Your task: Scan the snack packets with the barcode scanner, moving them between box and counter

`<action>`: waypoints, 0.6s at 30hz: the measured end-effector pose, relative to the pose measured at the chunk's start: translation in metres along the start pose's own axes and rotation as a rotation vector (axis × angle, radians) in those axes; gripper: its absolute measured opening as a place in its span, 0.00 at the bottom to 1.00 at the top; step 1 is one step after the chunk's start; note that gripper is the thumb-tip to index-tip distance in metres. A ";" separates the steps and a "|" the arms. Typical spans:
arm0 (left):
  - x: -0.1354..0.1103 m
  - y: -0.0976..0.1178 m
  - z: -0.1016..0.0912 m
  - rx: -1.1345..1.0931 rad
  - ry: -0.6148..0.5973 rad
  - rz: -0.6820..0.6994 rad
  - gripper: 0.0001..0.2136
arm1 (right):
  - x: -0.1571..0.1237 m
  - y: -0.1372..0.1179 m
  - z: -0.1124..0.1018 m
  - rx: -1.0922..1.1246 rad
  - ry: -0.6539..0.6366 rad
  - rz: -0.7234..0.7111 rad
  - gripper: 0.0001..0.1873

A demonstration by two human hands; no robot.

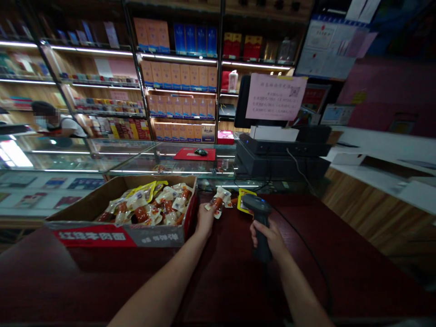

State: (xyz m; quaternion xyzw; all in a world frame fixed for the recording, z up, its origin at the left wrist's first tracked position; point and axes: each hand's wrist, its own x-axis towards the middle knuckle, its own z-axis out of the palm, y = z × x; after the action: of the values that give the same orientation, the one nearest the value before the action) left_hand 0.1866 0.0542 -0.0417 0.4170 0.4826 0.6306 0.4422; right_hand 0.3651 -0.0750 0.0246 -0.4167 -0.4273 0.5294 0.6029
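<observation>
My left hand point(205, 221) is closed on a packaged sausage point(218, 203) in a clear and white wrapper, just right of the cardboard box. In my right hand point(270, 234) is a black barcode scanner point(260, 213), gripped by its handle, its head tilted to the left. Beyond the scanner's head lies a yellow-edged packet point(242, 200), partly hidden by it. Another wrapped piece shows between the held sausage and that packet. The open cardboard box point(119, 235) at the left is filled with several similar wrapped sausages point(166, 206) and some yellow packets point(145, 193).
A dark red tabletop point(218, 281) bears the box. The scanner's cable point(306, 247) curves along the right. Behind stand a glass counter point(136, 159) with a mouse point(200, 152), and a monitor point(243, 102) with a paper notice. A person point(56, 122) is at the far left, before stocked shelves.
</observation>
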 end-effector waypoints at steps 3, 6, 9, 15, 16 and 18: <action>-0.002 -0.003 0.022 -0.045 -0.021 -0.046 0.17 | -0.002 -0.012 -0.012 -0.021 0.029 -0.011 0.16; -0.003 -0.004 0.046 -0.014 -0.001 -0.081 0.15 | -0.004 -0.019 -0.022 -0.016 0.056 -0.027 0.18; -0.001 -0.003 0.067 0.085 0.043 -0.106 0.11 | -0.005 -0.020 -0.031 -0.005 0.071 -0.032 0.23; -0.001 0.004 0.088 0.479 0.023 0.010 0.07 | -0.007 -0.020 -0.050 0.007 0.088 -0.044 0.23; -0.002 0.006 0.088 0.530 0.030 0.049 0.07 | -0.008 -0.020 -0.053 0.010 0.090 -0.045 0.23; -0.004 0.008 0.088 0.601 0.060 0.114 0.08 | -0.009 -0.021 -0.056 0.014 0.099 -0.045 0.24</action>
State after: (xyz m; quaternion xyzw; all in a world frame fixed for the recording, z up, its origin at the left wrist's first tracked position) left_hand 0.2697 0.0706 -0.0174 0.5367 0.6362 0.4955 0.2483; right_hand 0.4243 -0.0887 0.0276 -0.4283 -0.4028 0.4973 0.6380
